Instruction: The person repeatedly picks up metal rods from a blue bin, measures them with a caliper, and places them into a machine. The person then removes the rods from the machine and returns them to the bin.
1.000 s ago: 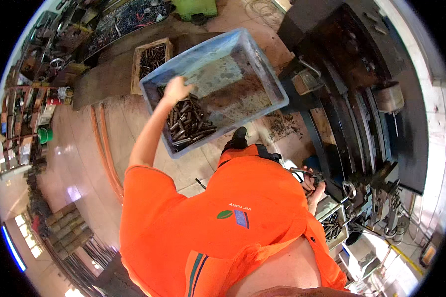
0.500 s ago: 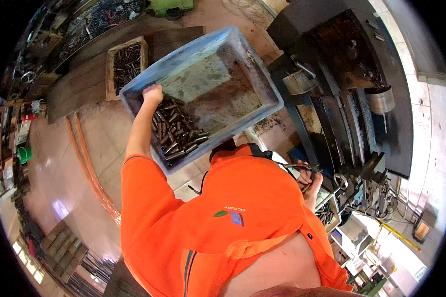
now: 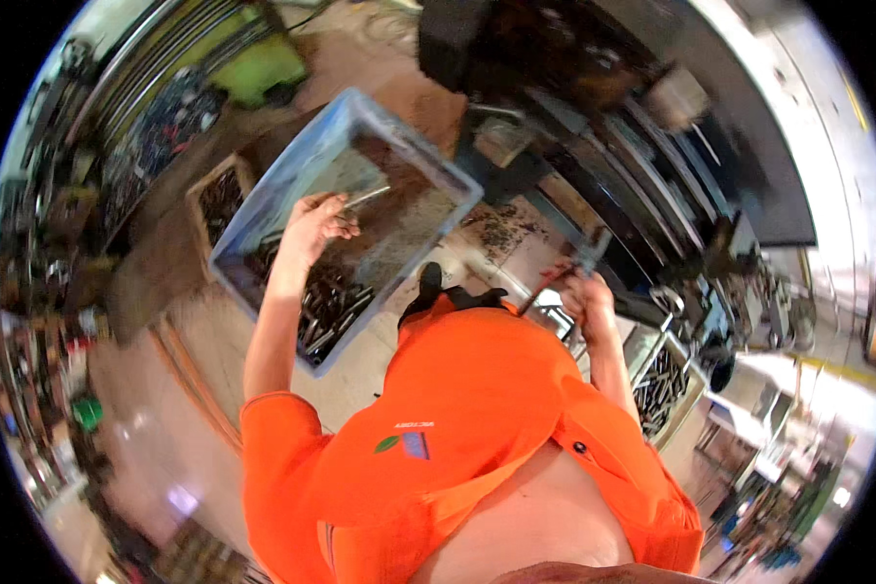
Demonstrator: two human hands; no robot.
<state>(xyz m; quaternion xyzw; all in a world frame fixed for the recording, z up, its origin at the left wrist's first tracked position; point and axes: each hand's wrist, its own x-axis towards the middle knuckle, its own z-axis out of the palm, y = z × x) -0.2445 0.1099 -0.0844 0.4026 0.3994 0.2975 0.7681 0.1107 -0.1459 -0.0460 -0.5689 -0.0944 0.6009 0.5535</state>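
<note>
Over the blue bin [image 3: 302, 170], the left hand [image 3: 313, 229] reaches in from the near left side, its grip closed on a thin, bright metal rod [image 3: 368, 195]. Thumb and fingertips hold the rod near one end; the other end points up and to the right, above the bin's bare floor. Beneath and near that hand, at the near left end inside the bin, lies a heap of dark metal pieces [image 3: 336, 300], short and tube-like, jumbled at many angles.

To the right of the bin and well apart from it, the right hand [image 3: 590, 294] has its grip wrapped around a hand tool [image 3: 590, 253] with a grey head and a reddish part; blur hides its exact kind. Farther to the bin's lower right, a pale tray [image 3: 688, 411] contains more dark metal pieces [image 3: 660, 389].

Just beside the bin on its left stands a wooden crate [image 3: 197, 216], also filled with small metal parts. Below and left of the bin, orange strips [image 3: 195, 382] run along the floor. Just right of the bin, dark scraps [image 3: 504, 230] are scattered on the floor, and a dark shoe [image 3: 430, 276] shows by the bin's near right edge.
</note>
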